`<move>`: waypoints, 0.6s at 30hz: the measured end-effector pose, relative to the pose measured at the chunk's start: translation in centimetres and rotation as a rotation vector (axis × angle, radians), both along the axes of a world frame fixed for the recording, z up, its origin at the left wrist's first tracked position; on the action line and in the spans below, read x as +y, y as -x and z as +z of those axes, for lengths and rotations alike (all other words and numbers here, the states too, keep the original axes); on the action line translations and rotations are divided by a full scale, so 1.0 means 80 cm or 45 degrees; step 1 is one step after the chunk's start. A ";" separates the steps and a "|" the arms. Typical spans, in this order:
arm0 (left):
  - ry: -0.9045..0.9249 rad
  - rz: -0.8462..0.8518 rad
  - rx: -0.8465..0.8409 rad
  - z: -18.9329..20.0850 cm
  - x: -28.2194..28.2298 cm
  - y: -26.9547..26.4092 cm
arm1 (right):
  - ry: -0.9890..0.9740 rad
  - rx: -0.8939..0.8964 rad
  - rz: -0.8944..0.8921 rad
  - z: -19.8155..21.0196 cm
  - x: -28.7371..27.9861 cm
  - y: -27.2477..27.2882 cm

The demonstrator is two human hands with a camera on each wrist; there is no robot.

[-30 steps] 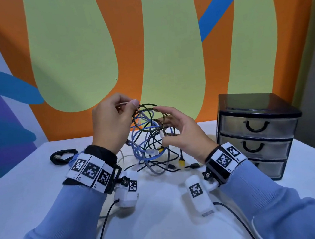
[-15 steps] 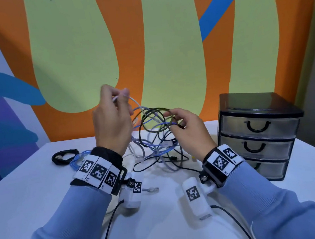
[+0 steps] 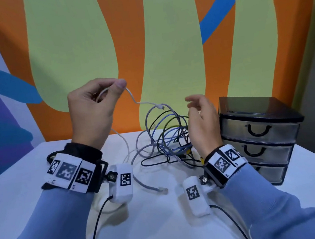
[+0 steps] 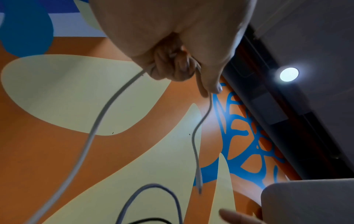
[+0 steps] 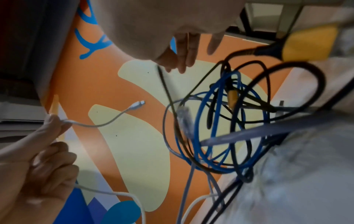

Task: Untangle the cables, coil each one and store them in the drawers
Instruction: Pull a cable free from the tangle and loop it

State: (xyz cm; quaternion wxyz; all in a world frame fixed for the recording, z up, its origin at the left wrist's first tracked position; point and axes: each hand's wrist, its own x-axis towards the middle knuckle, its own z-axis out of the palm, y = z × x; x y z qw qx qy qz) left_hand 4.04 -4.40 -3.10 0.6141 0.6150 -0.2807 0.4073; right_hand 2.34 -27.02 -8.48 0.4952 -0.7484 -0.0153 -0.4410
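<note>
My left hand [image 3: 117,86] is raised over the table and pinches a thin white cable [image 3: 132,98] between thumb and forefinger. The cable's plug end [image 3: 159,106] hangs free above the tangle. In the left wrist view the white cable [image 4: 195,136] runs down from the curled fingers [image 4: 172,68] on both sides. The tangle of blue, grey and black cables [image 3: 166,138] lies on the white table, with a yellow plug [image 3: 189,152] in it. My right hand [image 3: 193,105] hovers at the tangle's right side, fingers relaxed and blurred, gripping nothing that I can see. Its fingers [image 5: 187,53] point straight.
A black three-drawer unit [image 3: 260,133] stands at the right with all drawers closed. A grey network plug [image 3: 161,189] lies on the table [image 3: 165,226] near me. Part of a black cable [image 3: 49,157] shows behind my left wrist. A painted wall is close behind.
My left hand has risen and drawn the white cable's plug end out of the tangle. My right hand has let go of the black loop and opened. The tangle has sunk to the table.
</note>
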 end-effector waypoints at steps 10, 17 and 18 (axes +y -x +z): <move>-0.442 -0.473 0.223 -0.012 -0.021 0.011 | -0.053 0.164 1.010 0.036 0.062 0.028; -0.402 -0.497 0.346 -0.013 -0.009 0.003 | -0.323 0.313 1.007 0.044 0.025 0.029; -0.428 -0.493 0.376 -0.013 -0.006 0.001 | -0.448 0.294 1.066 0.046 0.017 0.029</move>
